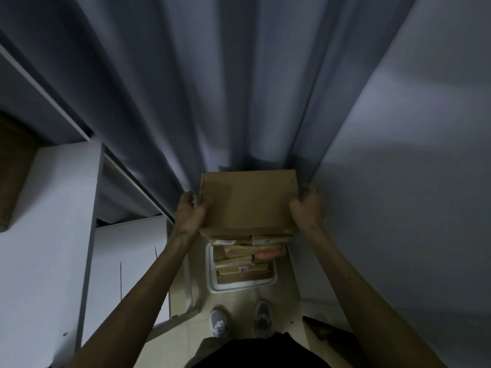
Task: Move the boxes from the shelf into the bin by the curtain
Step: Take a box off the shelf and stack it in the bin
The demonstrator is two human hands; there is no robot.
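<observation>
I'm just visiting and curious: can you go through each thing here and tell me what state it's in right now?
Flat cardboard box: held level above the bin, gripped at both side edges.
Left hand: closed on the box's left edge.
Right hand: closed on the box's right edge.
White bin: on the floor by the curtain, open-topped, holding stacked boxes.
Stacked boxes: piled past the bin's rim.
Curtain: drawn, hanging in folds.

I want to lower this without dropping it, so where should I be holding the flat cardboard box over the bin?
Hold the flat cardboard box by its two short side edges, one hand from each side, as the left hand and right hand do now. It is broad and thin, so opposed side grips should keep it level above the stacked boxes in the white bin.
</observation>
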